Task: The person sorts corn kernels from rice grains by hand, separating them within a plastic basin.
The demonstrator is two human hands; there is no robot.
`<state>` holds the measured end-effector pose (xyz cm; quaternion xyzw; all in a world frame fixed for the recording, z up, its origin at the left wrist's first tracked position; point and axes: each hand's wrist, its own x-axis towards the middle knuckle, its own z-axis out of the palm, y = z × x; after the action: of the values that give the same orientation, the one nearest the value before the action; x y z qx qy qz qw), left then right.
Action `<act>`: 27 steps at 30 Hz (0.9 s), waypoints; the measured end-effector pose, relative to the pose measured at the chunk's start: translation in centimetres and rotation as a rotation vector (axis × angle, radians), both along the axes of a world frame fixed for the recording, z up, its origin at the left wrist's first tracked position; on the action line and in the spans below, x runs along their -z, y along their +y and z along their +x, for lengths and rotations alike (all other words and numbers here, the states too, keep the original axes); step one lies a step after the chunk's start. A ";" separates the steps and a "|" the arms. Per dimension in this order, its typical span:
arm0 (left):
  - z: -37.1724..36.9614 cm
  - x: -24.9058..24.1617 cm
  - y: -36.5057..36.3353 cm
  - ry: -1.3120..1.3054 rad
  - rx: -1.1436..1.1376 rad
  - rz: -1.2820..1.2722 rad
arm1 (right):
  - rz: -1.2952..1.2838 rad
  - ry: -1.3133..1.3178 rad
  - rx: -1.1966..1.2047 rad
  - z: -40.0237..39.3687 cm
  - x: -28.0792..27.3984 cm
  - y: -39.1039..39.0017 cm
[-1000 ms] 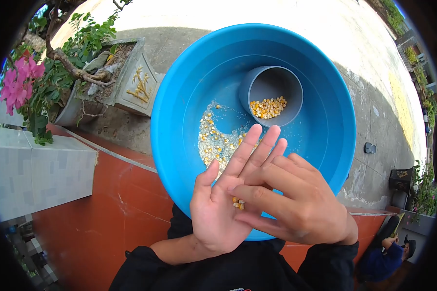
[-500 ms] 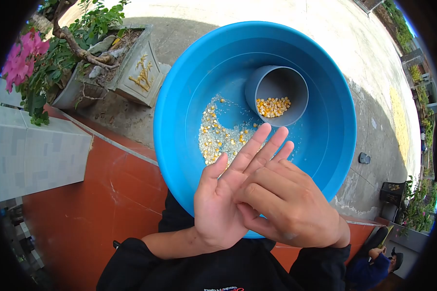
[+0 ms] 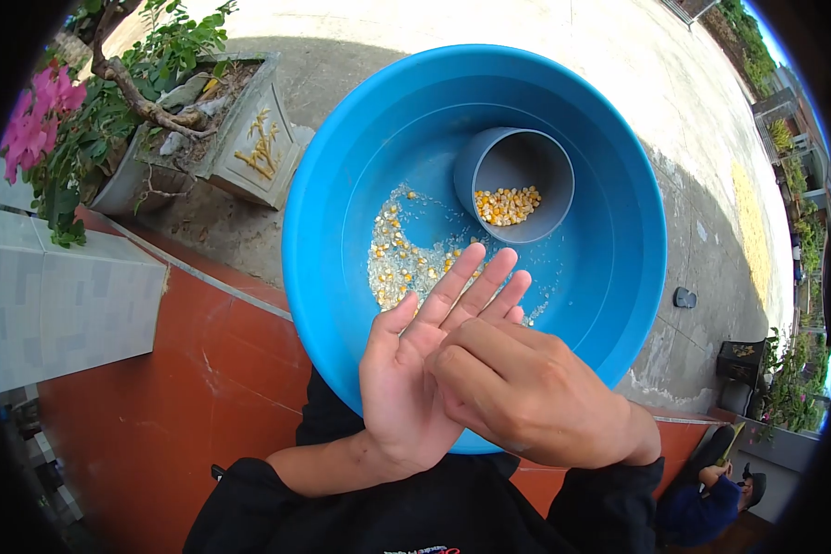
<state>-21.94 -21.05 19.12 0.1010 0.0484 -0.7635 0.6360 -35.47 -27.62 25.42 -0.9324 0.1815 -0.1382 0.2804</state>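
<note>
My left hand (image 3: 411, 379) is open, palm up with fingers stretched out, over the near side of a big blue basin (image 3: 609, 286). My right hand (image 3: 535, 388) lies over the left palm with its fingers curled and pinched together. Whatever those fingertips hold, if anything, is hidden, and so is part of the palm. Beyond the hands, rice grains (image 3: 415, 270) mixed with yellow corn kernels (image 3: 384, 277) are spread on the basin floor. A grey cup (image 3: 515, 166) lies tilted in the basin's far right part, with corn kernels (image 3: 508, 206) inside.
A square stone planter (image 3: 249, 157) with a woody plant and pink flowers (image 3: 42, 115) stands at left, near a pale tiled block (image 3: 74, 295). Red floor (image 3: 194, 388) lies below. Another person (image 3: 711, 503) sits at lower right. A dark sandal (image 3: 684, 297) rests on the concrete.
The view has shifted slightly, moving the basin and cup a little left in the picture. My right hand has turned a bit over the left palm, its fingertips still tucked in.
</note>
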 end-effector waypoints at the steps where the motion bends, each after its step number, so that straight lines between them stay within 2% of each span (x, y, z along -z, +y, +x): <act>1: 0.1 0.0 0.2 0.013 0.004 0.034 | -0.004 -0.018 0.013 0.1 0.0 -0.1; 5: -0.1 0.1 0.4 -0.085 0.001 0.267 | 0.002 -0.069 0.342 -0.6 -1.1 -2.4; 9: -0.1 1.5 0.8 0.085 -0.024 0.187 | 0.030 -0.069 0.527 -2.4 -0.1 -7.8; 11: -0.2 1.0 0.7 0.040 -0.024 0.220 | 0.003 -0.065 0.579 -3.0 0.9 -9.5; 17: -0.2 0.7 0.5 0.015 -0.031 0.237 | -0.069 -0.042 0.620 -3.4 1.8 -10.5; 23: -0.2 0.8 0.5 0.065 -0.026 0.200 | -0.127 -0.164 0.607 -3.2 2.2 -10.6; 27: 0.0 0.2 0.2 0.068 -0.028 0.141 | 0.057 -0.255 0.532 -2.6 0.5 -8.3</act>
<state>-21.94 -20.85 18.92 0.1192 0.1251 -0.7521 0.6360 -38.10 -35.89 24.97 -0.8189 0.3865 -0.3178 0.2809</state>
